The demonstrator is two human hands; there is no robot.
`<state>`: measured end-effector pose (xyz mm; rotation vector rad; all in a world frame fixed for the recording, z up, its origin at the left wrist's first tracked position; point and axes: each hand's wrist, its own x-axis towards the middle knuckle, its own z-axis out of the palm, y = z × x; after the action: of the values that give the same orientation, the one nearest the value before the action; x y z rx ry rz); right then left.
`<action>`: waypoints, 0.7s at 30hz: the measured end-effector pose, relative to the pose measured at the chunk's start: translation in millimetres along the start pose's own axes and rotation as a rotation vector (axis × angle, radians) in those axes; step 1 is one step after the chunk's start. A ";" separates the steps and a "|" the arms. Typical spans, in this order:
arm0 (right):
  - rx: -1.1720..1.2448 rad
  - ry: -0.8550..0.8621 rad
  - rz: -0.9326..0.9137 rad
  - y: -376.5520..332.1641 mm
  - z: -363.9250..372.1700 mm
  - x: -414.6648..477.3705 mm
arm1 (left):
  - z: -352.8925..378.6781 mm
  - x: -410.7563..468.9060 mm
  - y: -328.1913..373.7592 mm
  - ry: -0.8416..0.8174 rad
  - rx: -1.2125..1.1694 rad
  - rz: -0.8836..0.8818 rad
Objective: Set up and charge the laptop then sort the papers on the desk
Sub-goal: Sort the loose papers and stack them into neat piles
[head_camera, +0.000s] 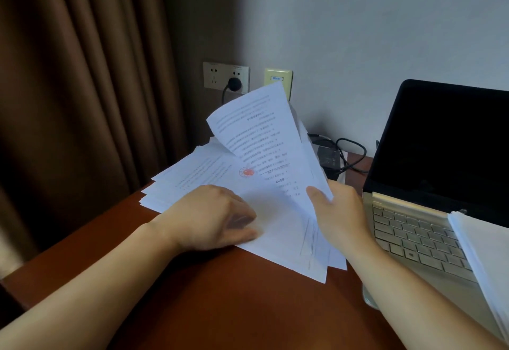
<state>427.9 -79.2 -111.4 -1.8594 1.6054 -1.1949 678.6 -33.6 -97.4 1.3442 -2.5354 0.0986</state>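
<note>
Holds a sheaf of printed sheets (259, 135) up off the pile with the right hand (338, 209), thumb across the front face, fingers curled behind, lower edge gripped, top curling back toward the wall. Rests the left hand (212, 217) on the loose papers (198, 173), fingers (242, 223) bent down onto the top sheet and blurred; cannot tell whether pressing or pinching. Has the papers fanned untidily over the far left part of the table (220, 294), reaching its left edge, with a red stamp showing on one sheet. Has the laptop (429, 228) open at the right edge, screen dark, with a second paper stack (484, 253) lying over the right side of its keyboard. At the far edge, between papers and laptop: black charger brick (329, 158) with looping cable. On the wall above: black plug (234, 84) seated in the wall socket (217, 77). Beyond the left edge: brown curtain (82, 74).
</note>
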 end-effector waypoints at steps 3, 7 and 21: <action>-0.033 -0.009 -0.020 0.4 0.9 -0.4 | -2.7 -3.1 -2.3 -0.033 -0.077 -0.051; -0.010 -0.008 -0.035 -2.2 -0.1 -2.3 | -2.0 -1.1 2.7 -0.056 -0.036 -0.036; 0.109 0.074 -0.006 -10.0 -6.4 -4.7 | -1.2 -1.5 -4.1 0.218 -0.018 -0.027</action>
<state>428.8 -70.7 -101.8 -1.7721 1.5414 -1.3409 683.0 -34.5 -97.0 1.2841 -2.3313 0.2045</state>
